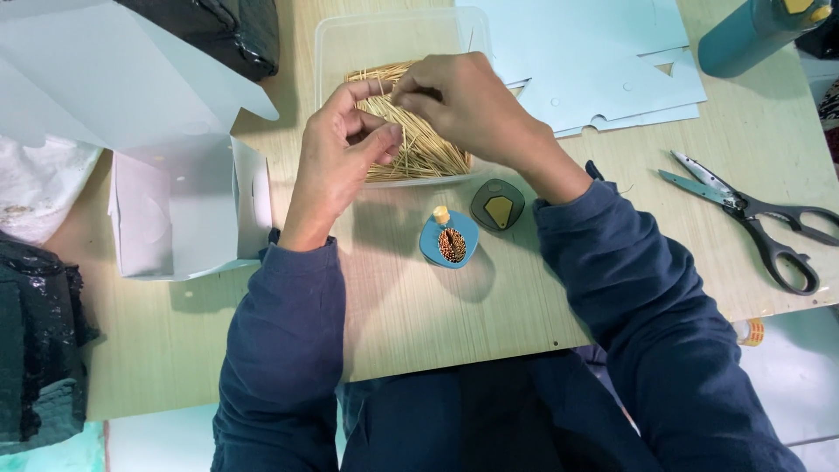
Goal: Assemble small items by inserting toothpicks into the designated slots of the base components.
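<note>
My left hand (343, 149) and my right hand (463, 103) meet over a clear plastic tray (350, 39) that holds a heap of thin wooden toothpicks (428, 149). Both hands pinch a small bunch of toothpicks between the fingertips, just above the heap. In front of the tray stands a small blue container (449, 239) packed with toothpicks standing on end. Its dark lid (497, 208) with a yellow centre lies beside it on the right.
An open white cardboard box (183, 205) stands at the left. Pale blue card sheets (603, 65) lie at the back right, black-handled scissors (752, 214) at the right, a teal bottle (752, 35) at the far corner. Black plastic bags (39, 341) sit at the left edge.
</note>
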